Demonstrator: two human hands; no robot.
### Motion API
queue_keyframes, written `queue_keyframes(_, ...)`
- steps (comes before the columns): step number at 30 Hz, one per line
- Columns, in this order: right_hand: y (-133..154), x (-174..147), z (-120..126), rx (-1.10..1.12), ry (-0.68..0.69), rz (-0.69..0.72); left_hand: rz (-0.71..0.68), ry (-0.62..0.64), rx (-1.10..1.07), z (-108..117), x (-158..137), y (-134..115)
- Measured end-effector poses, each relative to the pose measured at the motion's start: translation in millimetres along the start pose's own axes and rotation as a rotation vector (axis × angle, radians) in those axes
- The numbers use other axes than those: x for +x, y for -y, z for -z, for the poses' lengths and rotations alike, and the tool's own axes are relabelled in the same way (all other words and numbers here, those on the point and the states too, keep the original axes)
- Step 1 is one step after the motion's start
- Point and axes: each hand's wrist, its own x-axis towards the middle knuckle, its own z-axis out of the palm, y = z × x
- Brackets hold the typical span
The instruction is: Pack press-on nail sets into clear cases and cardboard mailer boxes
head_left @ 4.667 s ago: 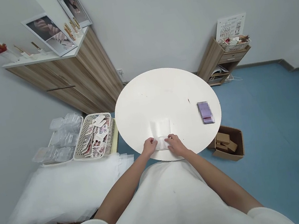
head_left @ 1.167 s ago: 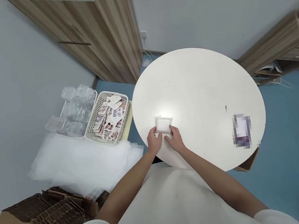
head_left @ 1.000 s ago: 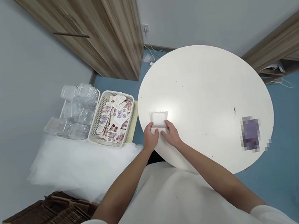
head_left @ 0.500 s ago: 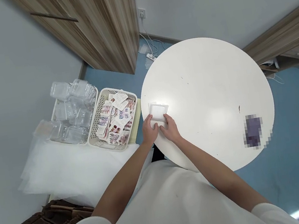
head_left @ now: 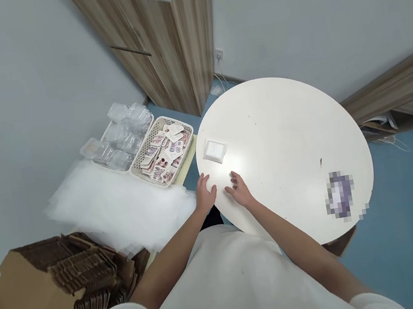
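Head view, packet: one white packet [head_left: 215, 151], flat and roughly square; lies on the table [head_left: 277, 133] near its left edge, beyond both hands and apart from them.
Left hand: the left hand [head_left: 205, 195], at the table's near-left edge; half open, fingers loosely curved, thumb spread; grips nothing.
Right hand: the right hand [head_left: 240, 191], just beside the left, palm turned inward; half open, fingers bent, thumb apart; grips nothing; whether either hand touches the tabletop, cannot tell.
Table: white, round-edged; a purple item [head_left: 340, 194], pixelated, near the right edge; a small dark mark [head_left: 321, 162] beyond it.
Baskets: one white basket [head_left: 147, 179], left of the table, filled with printed cards [head_left: 164, 157]; clear boxes [head_left: 116, 143] piled just beside it.
Sheets: translucent white sheets [head_left: 117, 210], stacked nearer the person; brown cardboard [head_left: 37, 301] at lower left.
Furniture: wood-grain cabinet [head_left: 158, 47] behind the baskets; low shelf unit [head_left: 387, 86] at right.
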Motion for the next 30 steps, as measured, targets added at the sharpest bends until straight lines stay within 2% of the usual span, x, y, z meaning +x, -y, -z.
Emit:
queue_keyframes(5,-24.3,-44.5,17.1,0.002,0.039,-0.034,0.022,0.069,0.012,-8.2,-53.9,-2.2)
queue_keyframes(9,-38.1,-69.1,19.7,-0.046,0.109,-0.008,0.040,0.098,-0.007,-6.5,-85.5,-7.5)
queue_keyframes(13,-45.1,-78.6,11.0,-0.070,0.214,0.070,0.081,0.069,-0.041,6.0,-107.2,-12.4)
queue_keyframes(16,-43.2,-78.9,-1.7,-0.094,0.296,0.109,0.064,0.042,-0.046,24.9,-119.1,-15.7)
queue_keyframes(20,-27.8,-78.0,-28.7,-0.152,0.381,0.204,0.000,-0.040,0.015,64.2,-133.4,-14.0)
queue_keyframes(23,-7.6,-80.1,-58.9,-0.231,0.451,0.312,0.000,-0.178,0.046,103.8,-147.7,-4.6)
queue_keyframes(28,38.6,-93.3,-129.1,-0.366,0.625,0.483,0.012,-0.439,0.140,186.6,-191.0,23.6)
queue_keyframes(30,59.6,-102.2,-161.4,-0.428,0.654,0.597,0.027,-0.524,0.216,221.2,-213.2,40.3)
